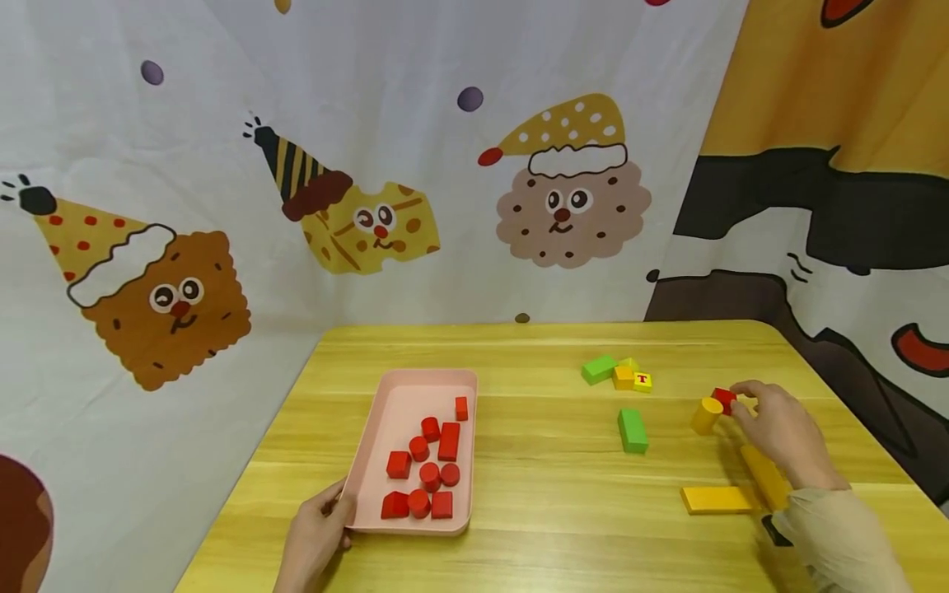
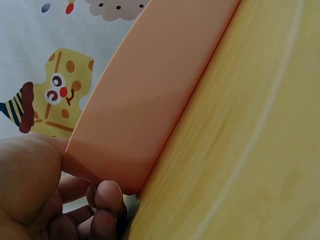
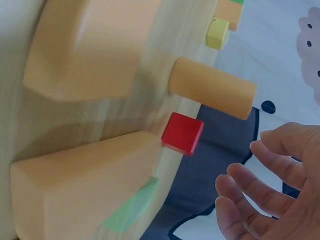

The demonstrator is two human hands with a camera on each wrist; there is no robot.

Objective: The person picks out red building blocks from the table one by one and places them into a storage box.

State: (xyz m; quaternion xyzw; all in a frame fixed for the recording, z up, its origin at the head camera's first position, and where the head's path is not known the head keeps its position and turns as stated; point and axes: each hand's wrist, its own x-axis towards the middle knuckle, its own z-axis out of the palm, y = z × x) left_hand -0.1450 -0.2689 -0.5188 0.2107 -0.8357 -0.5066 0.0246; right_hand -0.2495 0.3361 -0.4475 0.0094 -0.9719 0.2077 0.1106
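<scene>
Many red blocks point(image 1: 428, 461) are sitting in the tray point(image 1: 415, 385) (left hand point(image 1: 315, 535) gripping it); right hand point(image 1: 774, 428), fingers open, is reaching for one more red block point(image 1: 722, 399).

Your head camera looks forward and down from the near edge of the table point(image 1: 549, 511), taking in the whole top and the printed curtain point(image 1: 371, 165) beyond. Your left wrist camera sits very close and low at the near left, facing along the outer wall of the pink tray point(image 2: 150, 95), which the head view also shows. Your right wrist camera is tilted sideways, close at the far right; it shares the yellow cylinder point(image 3: 212, 87) and red cube point(image 3: 183, 133) with the head view.
</scene>
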